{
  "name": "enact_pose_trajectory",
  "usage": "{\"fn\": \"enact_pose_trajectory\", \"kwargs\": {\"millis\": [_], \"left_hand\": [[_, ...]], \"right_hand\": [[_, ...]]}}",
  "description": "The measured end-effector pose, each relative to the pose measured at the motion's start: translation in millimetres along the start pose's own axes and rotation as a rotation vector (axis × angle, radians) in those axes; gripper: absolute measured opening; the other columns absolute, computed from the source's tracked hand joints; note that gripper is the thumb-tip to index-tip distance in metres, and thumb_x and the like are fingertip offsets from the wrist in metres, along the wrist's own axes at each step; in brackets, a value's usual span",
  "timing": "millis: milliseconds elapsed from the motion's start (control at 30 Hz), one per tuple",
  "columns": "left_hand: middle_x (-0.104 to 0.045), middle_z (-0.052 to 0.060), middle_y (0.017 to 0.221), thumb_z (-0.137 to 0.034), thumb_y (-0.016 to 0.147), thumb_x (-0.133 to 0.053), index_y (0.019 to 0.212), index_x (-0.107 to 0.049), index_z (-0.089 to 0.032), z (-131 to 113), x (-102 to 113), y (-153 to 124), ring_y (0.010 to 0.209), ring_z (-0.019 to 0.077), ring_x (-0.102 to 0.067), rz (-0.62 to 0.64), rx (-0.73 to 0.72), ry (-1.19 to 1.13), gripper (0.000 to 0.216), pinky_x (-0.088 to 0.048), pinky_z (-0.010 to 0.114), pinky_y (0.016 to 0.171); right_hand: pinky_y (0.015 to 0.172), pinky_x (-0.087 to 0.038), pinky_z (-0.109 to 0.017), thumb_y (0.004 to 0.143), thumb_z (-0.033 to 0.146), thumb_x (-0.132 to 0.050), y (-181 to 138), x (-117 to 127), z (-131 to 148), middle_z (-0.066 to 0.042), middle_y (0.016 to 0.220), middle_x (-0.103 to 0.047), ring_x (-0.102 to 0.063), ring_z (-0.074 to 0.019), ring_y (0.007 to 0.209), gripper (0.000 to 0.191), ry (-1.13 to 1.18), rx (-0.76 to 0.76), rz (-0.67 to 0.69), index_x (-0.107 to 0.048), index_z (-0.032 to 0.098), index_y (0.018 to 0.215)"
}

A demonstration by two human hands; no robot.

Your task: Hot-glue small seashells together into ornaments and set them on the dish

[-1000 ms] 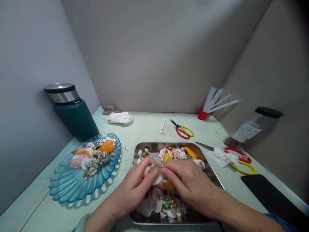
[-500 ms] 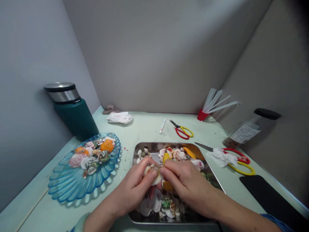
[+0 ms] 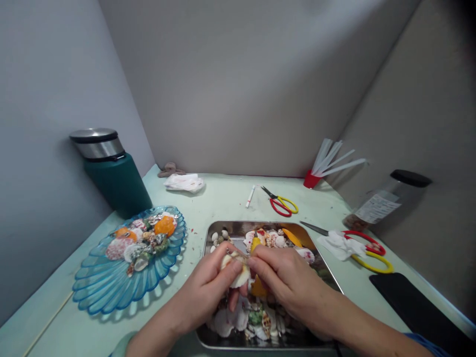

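Fine fingertip work on one scallop shell (image 3: 242, 279), held just above the near half of the steel tray (image 3: 241, 226). To do it well, we should brace the shell from the left, go easy on its thin-looking lip, and let only the right fingertips do the fine work. Also give the yellow tool (image 3: 256, 243) at 1 o'clock a wide berth: pointed tip, possibly a glue gun, maybe hot.

Left hand (image 3: 208, 275): partly curled, thumb on top and fingers under, gripping the shell. Right hand (image 3: 286, 272): fingers closed, thumb and forefinger pinched on the shell's 1–2 o'clock edge. Anything thin between them is too small for us to tell. Ditto whether the other fingers touch the yellow tool.

Further out, clock centred on the shell: small snail shells (image 3: 220, 237) at 11, in the tray. Blue scalloped plate (image 3: 111, 292) of shells at 9, green bottle (image 3: 117, 183) at 10. Small scissors (image 3: 280, 203) at 1; large scissors (image 3: 379, 264) at 3, white tissue (image 3: 342, 245) over them. Lidded jar (image 3: 379, 206) at 2.
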State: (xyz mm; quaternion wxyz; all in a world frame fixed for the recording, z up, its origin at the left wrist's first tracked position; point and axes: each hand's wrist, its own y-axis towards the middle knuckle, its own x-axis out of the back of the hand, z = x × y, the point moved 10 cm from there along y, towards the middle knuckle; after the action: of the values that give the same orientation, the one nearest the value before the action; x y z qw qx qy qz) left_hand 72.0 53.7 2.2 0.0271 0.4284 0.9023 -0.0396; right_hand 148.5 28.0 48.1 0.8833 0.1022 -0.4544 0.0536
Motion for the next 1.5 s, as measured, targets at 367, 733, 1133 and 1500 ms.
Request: {"fn": "enact_pose_trajectory", "kwargs": {"millis": [367, 733, 1133, 1500], "left_hand": [[-0.061, -0.004, 0.069, -0.038, 0.091, -0.044, 0.09, -0.047, -0.021, -2, 2, 1, 0.048, 0.0072, -0.052, -0.026, -0.013, -0.046, 0.018, -0.037, 0.019, 0.048], [-0.061, -0.003, 0.07, -0.036, 0.093, -0.041, 0.088, -0.047, -0.02, -4, 3, 1, 0.049, 0.0073, -0.052, -0.018, -0.055, -0.015, 0.018, -0.039, 0.02, 0.051], [-0.06, -0.003, 0.066, -0.039, 0.092, -0.04, 0.09, -0.048, -0.02, -1, 7, 1, 0.047, 0.0084, -0.05, -0.059, -0.032, 0.024, 0.021, -0.037, 0.02, 0.047], [-0.055, -0.005, 0.053, -0.041, 0.09, -0.044, 0.092, -0.052, -0.02, 1, 11, 3, 0.047, 0.0102, -0.051, -0.095, -0.019, 0.078, 0.023, -0.038, 0.02, 0.048]], "right_hand": [[0.06, -0.032, -0.024, 0.095, 0.03, -0.041, 0, 1, 1, 0.002, 0.069, -0.055, -0.049, -0.0113, 0.064, 0.025, 0.042, 0.002, -0.011, -0.049, 0.019, 0.074], [0.06, -0.034, -0.025, 0.095, 0.032, -0.041, 0, 7, 5, 0.002, 0.067, -0.054, -0.049, -0.0118, 0.063, 0.028, 0.092, 0.008, -0.047, -0.05, 0.019, 0.072], [0.061, -0.037, -0.03, 0.081, 0.006, -0.032, -14, 45, 15, -0.002, 0.068, -0.048, -0.047, -0.0149, 0.066, 0.023, 0.261, 0.265, -0.397, -0.043, 0.018, 0.065], [0.06, -0.034, -0.029, 0.088, 0.014, -0.031, -12, 43, 18, -0.001, 0.07, -0.049, -0.047, -0.0141, 0.064, 0.02, 0.142, 0.191, -0.363, -0.048, 0.018, 0.077]]}}
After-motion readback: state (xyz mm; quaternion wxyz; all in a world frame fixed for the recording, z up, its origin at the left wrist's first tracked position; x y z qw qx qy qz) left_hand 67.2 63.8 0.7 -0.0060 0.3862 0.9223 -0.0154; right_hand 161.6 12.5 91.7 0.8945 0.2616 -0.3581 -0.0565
